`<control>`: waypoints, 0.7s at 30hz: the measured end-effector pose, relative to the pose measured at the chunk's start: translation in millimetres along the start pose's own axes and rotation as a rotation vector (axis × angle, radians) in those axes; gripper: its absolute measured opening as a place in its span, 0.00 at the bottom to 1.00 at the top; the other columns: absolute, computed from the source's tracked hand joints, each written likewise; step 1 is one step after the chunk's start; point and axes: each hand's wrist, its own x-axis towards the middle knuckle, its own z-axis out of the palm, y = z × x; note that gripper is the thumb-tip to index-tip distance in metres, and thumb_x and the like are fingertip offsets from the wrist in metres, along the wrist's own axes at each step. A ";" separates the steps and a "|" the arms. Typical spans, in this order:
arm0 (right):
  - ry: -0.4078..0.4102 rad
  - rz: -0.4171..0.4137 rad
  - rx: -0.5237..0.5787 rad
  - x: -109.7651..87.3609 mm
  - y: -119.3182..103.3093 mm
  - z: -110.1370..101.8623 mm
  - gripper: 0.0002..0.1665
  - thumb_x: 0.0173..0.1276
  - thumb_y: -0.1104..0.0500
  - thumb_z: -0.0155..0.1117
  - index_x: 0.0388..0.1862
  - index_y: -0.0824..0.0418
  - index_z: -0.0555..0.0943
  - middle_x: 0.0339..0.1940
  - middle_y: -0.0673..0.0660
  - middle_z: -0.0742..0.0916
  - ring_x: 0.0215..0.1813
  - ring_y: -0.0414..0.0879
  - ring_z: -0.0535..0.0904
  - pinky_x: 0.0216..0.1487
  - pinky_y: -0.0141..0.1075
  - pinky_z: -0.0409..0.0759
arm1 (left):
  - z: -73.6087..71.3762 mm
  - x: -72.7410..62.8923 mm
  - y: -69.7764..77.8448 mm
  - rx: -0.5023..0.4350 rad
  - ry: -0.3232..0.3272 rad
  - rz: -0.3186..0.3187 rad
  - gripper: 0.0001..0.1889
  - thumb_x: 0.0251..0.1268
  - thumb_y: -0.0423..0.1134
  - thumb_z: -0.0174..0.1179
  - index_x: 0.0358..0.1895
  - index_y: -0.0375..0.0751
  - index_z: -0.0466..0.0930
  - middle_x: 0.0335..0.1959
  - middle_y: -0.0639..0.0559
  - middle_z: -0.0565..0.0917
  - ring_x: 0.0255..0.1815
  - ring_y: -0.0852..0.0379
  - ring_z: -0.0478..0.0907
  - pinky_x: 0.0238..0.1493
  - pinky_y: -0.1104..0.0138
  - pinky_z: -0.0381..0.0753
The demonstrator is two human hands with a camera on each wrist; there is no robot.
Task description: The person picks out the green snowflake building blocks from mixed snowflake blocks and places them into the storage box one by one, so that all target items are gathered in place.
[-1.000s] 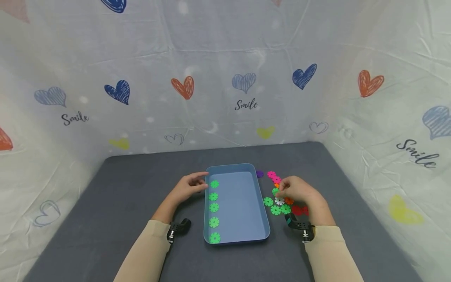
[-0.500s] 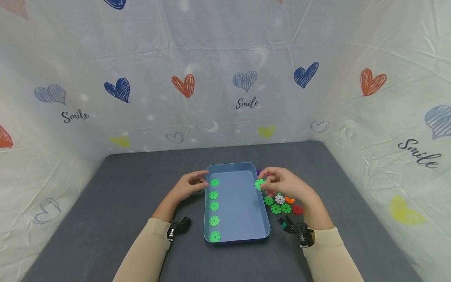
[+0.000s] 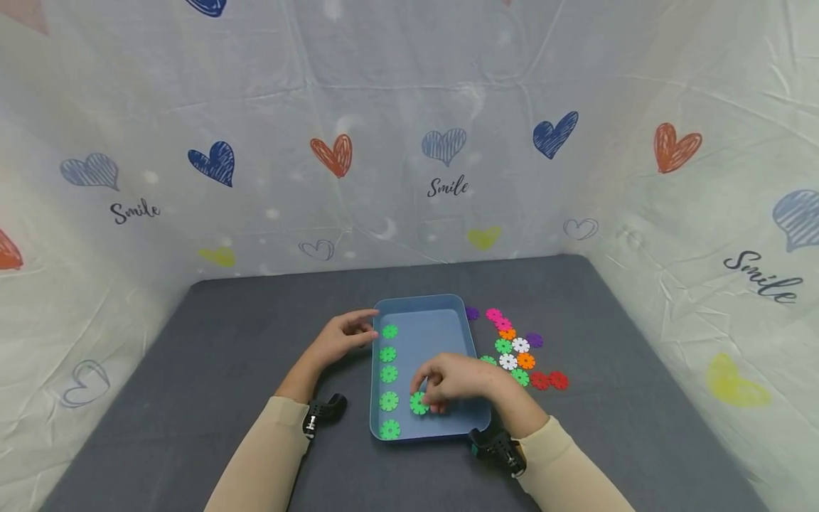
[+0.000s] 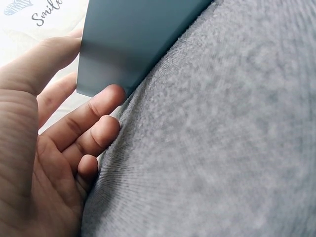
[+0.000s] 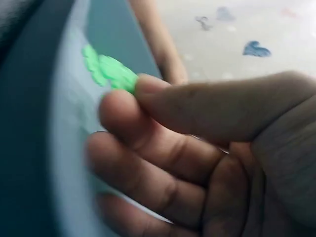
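My right hand (image 3: 454, 378) pinches a green notched snowflake disc (image 3: 419, 403) between thumb and forefinger, over the lower middle of the blue tray (image 3: 441, 427). The right wrist view shows the disc (image 5: 118, 73) edge-on at the fingertips. Along the tray's left side runs a column of several green discs (image 3: 388, 374). My left hand (image 3: 339, 341) rests at the tray's left wall near the far corner, fingers loosely bent. In the left wrist view its thumb reaches the rim and a fingertip (image 4: 112, 96) lies against the outer wall (image 4: 118, 49).
Right of the tray lie loose discs: green (image 3: 503, 345), white (image 3: 508, 361), orange (image 3: 526, 360), red (image 3: 559, 380), pink (image 3: 494, 314) and purple (image 3: 534, 340). A grey cloth covers the table (image 3: 288, 299). A patterned curtain (image 3: 384, 206) stands behind and at both sides.
My right hand has picked a green disc from the loose ones and carried it left over the tray's rim, then nearer to me. The left hand has stayed at the tray.
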 end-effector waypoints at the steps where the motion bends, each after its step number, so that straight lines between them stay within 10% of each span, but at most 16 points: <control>1: -0.021 0.007 -0.011 0.7 -0.4 2.9 0.08 0.69 0.68 0.68 0.43 0.58 0.88 0.23 0.55 0.88 0.26 0.47 0.85 0.32 0.39 0.82 | 0.4 0.0 0.2 -0.003 0.001 -0.004 0.27 0.70 0.33 0.67 0.69 0.28 0.74 0.41 0.41 0.84 0.40 0.47 0.79 0.43 0.60 0.78; 14: -0.080 0.075 -0.058 3.4 -2.1 16.7 0.07 0.63 0.69 0.72 0.35 0.59 0.84 0.19 0.53 0.85 0.16 0.42 0.72 0.21 0.33 0.70 | 0.8 1.3 -1.9 -0.002 -0.007 -0.003 0.28 0.71 0.35 0.67 0.70 0.28 0.73 0.42 0.39 0.84 0.40 0.46 0.79 0.42 0.60 0.77; 21: 0.038 -0.015 -0.032 -9.9 -1.9 -12.9 0.07 0.68 0.62 0.72 0.41 0.62 0.84 0.21 0.50 0.82 0.20 0.42 0.72 0.26 0.36 0.72 | 0.4 0.4 0.1 0.007 -0.015 -0.009 0.29 0.71 0.35 0.67 0.71 0.28 0.72 0.43 0.40 0.85 0.41 0.46 0.79 0.43 0.58 0.78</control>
